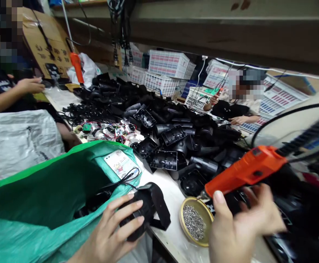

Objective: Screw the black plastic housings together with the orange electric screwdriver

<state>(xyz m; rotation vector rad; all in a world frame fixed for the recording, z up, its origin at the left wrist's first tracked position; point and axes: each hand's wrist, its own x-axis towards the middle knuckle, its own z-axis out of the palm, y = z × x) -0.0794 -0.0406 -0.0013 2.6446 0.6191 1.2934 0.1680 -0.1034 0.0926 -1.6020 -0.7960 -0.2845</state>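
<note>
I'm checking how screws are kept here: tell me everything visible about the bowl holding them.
The bowl is round and dull yellow, its material unclear, with a plain rim. It stands upright on the white tabletop, near the edge. A loose heap of silvery screws covers its bottom, leaving bare inner wall showing. The tip of the orange screwdriver is at its far rim and the right hand is close beside it; whether either touches it cannot be told.

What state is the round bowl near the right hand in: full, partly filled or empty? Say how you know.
Partly filled: the bowl holds many small silvery screws, and bare inner wall shows beside them.
</note>
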